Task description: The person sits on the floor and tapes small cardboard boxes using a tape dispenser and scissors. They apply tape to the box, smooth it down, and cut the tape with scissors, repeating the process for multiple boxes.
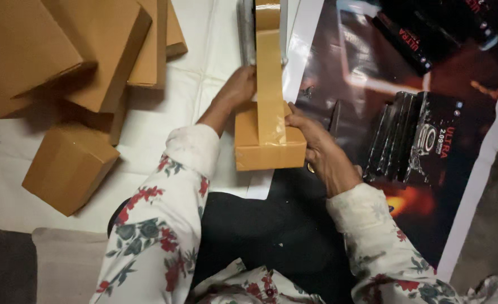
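A small brown carton sits at the centre of the view, in front of the person. The right hand, at 3 o'clock of it, grips its side to steady it. The left hand, at 11 o'clock, pulls a brown tape strip taut over the top. More cartons are piled at 9 o'clock on the white sheet.

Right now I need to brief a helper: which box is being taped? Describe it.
Start at the white sheet with the pile of brown boxes. The box sits right of them, between the left hand and right hand. Only it has tape running over it.
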